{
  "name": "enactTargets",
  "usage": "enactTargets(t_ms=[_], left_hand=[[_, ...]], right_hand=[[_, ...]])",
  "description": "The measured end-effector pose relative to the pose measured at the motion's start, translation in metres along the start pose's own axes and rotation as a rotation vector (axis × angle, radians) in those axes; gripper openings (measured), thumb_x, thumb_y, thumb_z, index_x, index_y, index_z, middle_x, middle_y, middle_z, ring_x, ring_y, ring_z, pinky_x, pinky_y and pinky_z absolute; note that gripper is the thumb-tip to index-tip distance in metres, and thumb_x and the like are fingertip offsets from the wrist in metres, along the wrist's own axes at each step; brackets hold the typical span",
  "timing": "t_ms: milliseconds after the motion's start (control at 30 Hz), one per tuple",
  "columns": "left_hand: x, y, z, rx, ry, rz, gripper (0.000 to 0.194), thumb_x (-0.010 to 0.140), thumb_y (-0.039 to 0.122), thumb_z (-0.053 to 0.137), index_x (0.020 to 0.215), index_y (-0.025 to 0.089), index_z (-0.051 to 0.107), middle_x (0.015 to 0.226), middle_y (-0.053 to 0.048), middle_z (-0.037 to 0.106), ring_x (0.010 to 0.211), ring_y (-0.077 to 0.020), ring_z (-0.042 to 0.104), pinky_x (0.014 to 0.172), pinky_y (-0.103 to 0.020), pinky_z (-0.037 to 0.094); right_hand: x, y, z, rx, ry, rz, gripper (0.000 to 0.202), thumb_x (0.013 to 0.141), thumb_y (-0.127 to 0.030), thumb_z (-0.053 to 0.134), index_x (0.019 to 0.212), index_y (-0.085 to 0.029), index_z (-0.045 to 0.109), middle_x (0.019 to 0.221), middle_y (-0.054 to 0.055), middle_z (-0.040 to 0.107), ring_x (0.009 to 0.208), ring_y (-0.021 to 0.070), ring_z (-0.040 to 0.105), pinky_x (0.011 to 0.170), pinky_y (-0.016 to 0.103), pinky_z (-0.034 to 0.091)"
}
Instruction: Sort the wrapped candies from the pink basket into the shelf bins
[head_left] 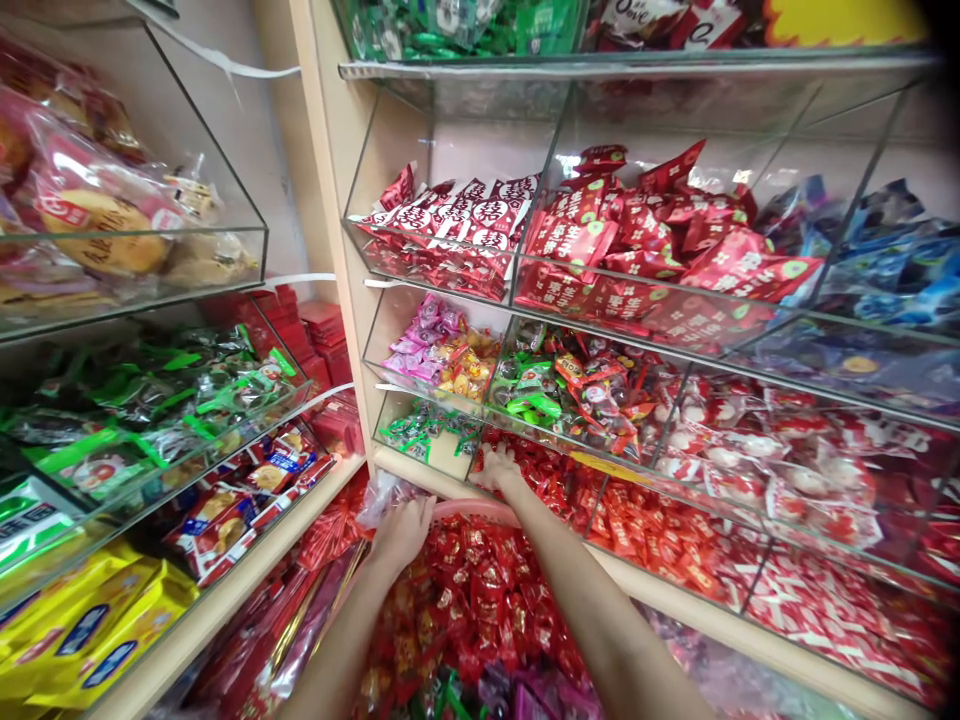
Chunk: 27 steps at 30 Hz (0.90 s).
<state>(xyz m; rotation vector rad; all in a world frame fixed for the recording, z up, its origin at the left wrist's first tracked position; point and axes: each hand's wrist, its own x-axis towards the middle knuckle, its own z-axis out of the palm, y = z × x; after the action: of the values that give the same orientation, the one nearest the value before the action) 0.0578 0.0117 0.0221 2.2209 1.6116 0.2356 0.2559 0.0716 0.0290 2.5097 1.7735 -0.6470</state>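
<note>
A pink plastic basket (480, 508) full of wrapped candies sits below the shelves, right in front of me. My left hand (405, 530) is closed over its far left rim, beside a crumpled clear plastic bag (384, 494). The basket holds mostly red-wrapped candies (487, 580), with purple and green wrapped ones at the near side. My right hand (496, 468) reaches into the left end of a low bin of red-wrapped candies (536, 475). Its fingers look spread over the candies, and their tips are partly hidden. I see nothing held in it.
Clear-walled bins hold red snack packets (630, 230), white candies (735, 430) and green-wrapped candies (427, 428). A wooden post (330, 200) divides the shelves. To the left lie bagged breads (105, 220) and yellow packs (97, 620). The shelf's wooden front edge (697, 610) runs beside my right arm.
</note>
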Motion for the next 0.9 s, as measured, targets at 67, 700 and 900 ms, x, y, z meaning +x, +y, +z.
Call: enactTargets(t_ms=[67, 700, 900], left_hand=[[0.000, 0.000, 0.000, 0.004, -0.004, -0.003, 0.059, 0.088, 0.049, 0.011, 0.096, 0.019, 0.062, 0.092, -0.010, 0.067, 0.090, -0.0216, 0.061, 0.075, -0.031, 0.043], [0.000, 0.001, -0.003, -0.005, -0.023, -0.008, 0.060, 0.088, 0.048, 0.010, 0.096, 0.018, 0.061, 0.091, -0.011, 0.067, 0.089, -0.0224, 0.062, 0.074, -0.032, 0.043], [-0.001, 0.001, -0.003, -0.008, -0.017, 0.005, 0.057, 0.088, 0.047, 0.012, 0.095, 0.018, 0.061, 0.091, -0.011, 0.067, 0.090, -0.0228, 0.061, 0.076, -0.032, 0.042]], right_hand=[[-0.001, -0.001, 0.001, -0.009, 0.002, -0.002, 0.071, 0.061, -0.038, 0.065, 0.124, -0.022, 0.035, 0.136, 0.016, 0.026, 0.122, 0.0333, 0.029, 0.087, 0.042, 0.034], [-0.005, 0.014, 0.015, 0.199, 0.158, -0.061, 0.055, 0.062, -0.021, 0.066, 0.113, -0.026, 0.047, 0.135, 0.011, 0.029, 0.121, 0.0314, 0.030, 0.085, 0.041, 0.037], [-0.007, 0.039, 0.007, 0.553, 0.251, -0.094, 0.029, 0.071, -0.024, 0.054, 0.100, -0.020, 0.055, 0.110, 0.006, 0.055, 0.104, 0.0206, 0.049, 0.088, 0.032, 0.038]])
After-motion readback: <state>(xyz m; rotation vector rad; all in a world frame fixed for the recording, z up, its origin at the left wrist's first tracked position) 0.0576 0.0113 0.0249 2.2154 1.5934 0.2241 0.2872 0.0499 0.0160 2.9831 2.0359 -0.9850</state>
